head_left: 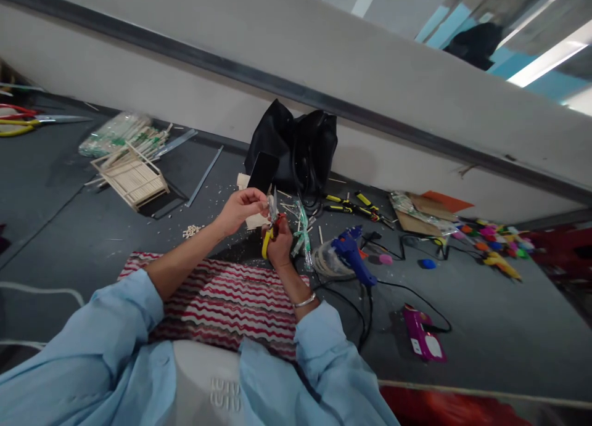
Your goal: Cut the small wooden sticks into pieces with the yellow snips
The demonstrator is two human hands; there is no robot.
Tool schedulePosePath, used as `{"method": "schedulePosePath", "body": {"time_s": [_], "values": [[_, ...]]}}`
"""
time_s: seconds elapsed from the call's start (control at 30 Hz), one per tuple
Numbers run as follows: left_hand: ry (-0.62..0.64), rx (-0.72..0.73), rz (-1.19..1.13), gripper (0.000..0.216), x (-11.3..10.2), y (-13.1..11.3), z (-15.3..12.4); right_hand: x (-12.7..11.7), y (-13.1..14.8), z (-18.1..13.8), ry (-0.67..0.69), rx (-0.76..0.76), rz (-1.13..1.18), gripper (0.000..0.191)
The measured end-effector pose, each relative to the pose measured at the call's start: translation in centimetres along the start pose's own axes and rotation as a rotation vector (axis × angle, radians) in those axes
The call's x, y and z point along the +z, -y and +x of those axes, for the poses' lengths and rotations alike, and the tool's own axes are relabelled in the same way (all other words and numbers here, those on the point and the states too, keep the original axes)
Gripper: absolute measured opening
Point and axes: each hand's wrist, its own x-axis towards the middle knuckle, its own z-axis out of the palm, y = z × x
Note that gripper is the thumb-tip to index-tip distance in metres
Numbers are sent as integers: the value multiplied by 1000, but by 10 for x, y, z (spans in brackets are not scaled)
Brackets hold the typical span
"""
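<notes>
At the far left edge lie long scissors with red and yellow handles, well apart from the hands, and to their right a clear packet of pale sticks with green print rests just behind a small open-topped crate built of pale wooden sticks. A little heap of short pale stick offcuts lies on the dark grey floor, near the left forearm. A red-and-white zigzag-striped mat spreads under both forearms. The left hand is raised over the mat's far edge, its fingertips pinched narrowly on the top of a small clear plastic wrapper. Just beside it and slightly lower, the right hand is closed round a small cutter with yellow and red handles, whose head points up to the wrapper between the two hands; whether the blades touch the wrapper cannot be told. Behind the hands slumps a black soft bag. Right of the right hand stands a twist of clear wrapper with green print, then a blue hot glue gun with its black cord, yellow-handled pliers behind it, a magenta flat packet, and a scatter of coloured pompoms farthest right.
</notes>
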Motion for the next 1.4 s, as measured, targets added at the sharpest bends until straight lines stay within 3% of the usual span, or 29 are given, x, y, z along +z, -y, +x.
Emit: {"method": "schedulePosePath", "body": {"time_s": [0.43, 0.73, 1.03, 1.4], "values": [[23, 35, 98, 25, -3, 1, 2, -1, 0, -2, 56, 7, -95, 43], [89, 74, 271, 13, -15, 1, 4, 2, -5, -4, 63, -36, -26, 35], [138, 195, 412, 9, -11, -10, 1, -5, -2, -6, 95, 8, -5, 36], [31, 144, 381, 11, -9, -9, 5, -10, 6, -2, 86, 2, -139, 29]]}}
